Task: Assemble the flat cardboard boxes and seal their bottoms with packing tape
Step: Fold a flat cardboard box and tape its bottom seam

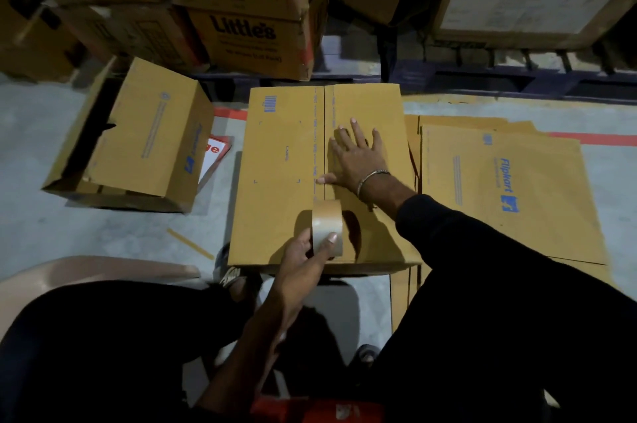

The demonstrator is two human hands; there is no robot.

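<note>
In the head view, the box (320, 178) stands bottom-up on the floor. Its flaps are pressed flat beside the seam by the right hand (355, 157), fingers spread. The tape roll (327, 228) is gripped by the left hand (303, 255) at the seam's near end, probably for taping.

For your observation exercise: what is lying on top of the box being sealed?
On the box stands a roll of packing tape, gripped by the left hand. The right hand presses flat beside the centre seam. Beneath palm and roll is hidden.
</note>
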